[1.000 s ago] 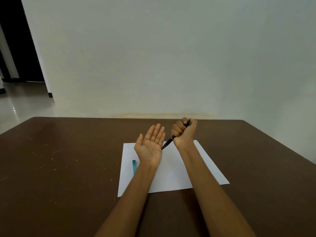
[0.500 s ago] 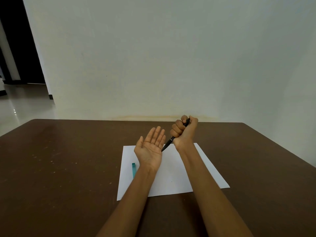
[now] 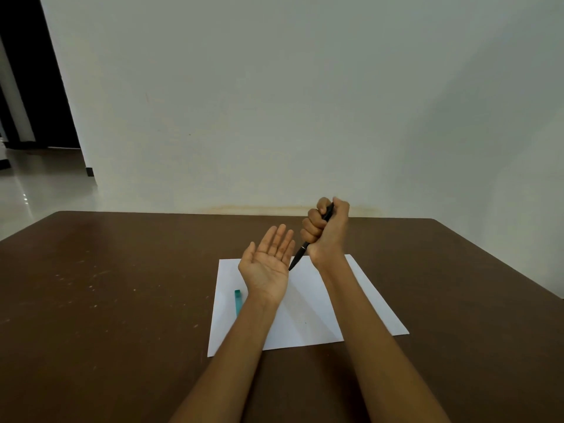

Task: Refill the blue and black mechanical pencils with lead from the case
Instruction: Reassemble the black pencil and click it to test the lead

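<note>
- Black mechanical pencil [image 3: 305,248]: gripped in right hand's [image 3: 326,230] fist, slanted, tip down at the edge of the open left palm [image 3: 268,264].
- Teal lead case [image 3: 237,301]: flat, just left of left wrist.

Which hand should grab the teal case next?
Left. The left hand is open, palm up, just above the teal case on the paper; the right hand is gripping the black pencil.

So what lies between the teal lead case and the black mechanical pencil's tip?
In the head view, only the open left hand, held above the white paper sheet.
</note>
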